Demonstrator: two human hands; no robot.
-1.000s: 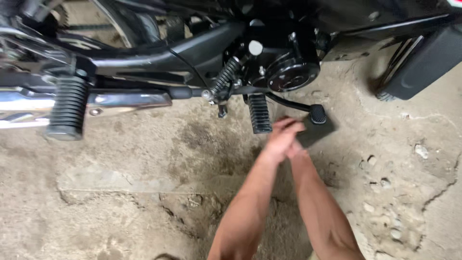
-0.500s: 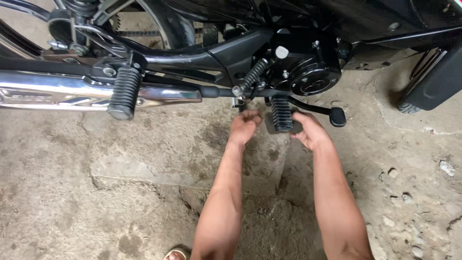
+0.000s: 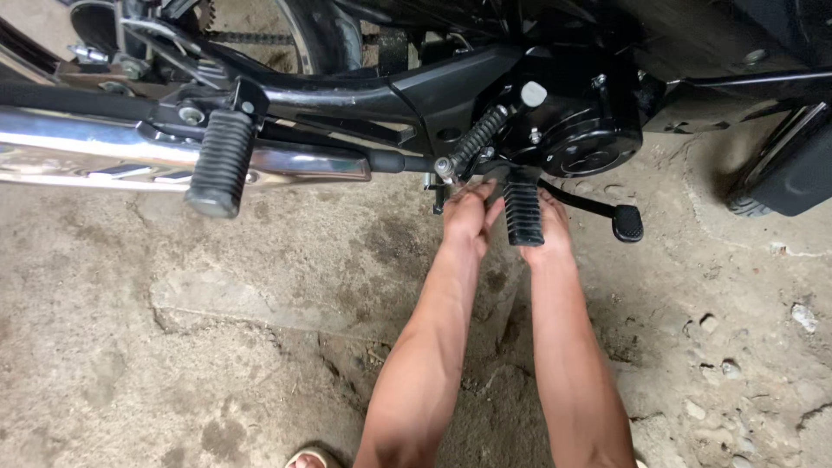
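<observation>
Head view: both hands reach under a black motorcycle parked on a cracked, dusty concrete floor [image 3: 217, 347]. The left hand [image 3: 468, 212] sits just left of the front footpeg [image 3: 523, 212], a ribbed black rubber peg hanging below the engine case [image 3: 576, 121]. Its fingers curl up toward the lower end of a coil spring [image 3: 475, 139] and the small bolt beside it; whether they pinch anything there I cannot tell, since the fingertips are tucked against the metal. The right hand [image 3: 550, 230] lies behind and right of the footpeg, partly hidden by it, and seems wrapped about the peg's bracket, though the grip itself is covered.

The footpeg is on its mount, pointing down and toward the camera. The spring looks hooked at its upper end. To judge by that, the work at the peg and spring is under way, not finished: both hands are at the joint and no tool is in sight.

Right of the hands the brake pedal [image 3: 626, 222] juts out. Far left, the rear footpeg [image 3: 218, 165] hangs over the chrome exhaust [image 3: 104, 156].
</observation>
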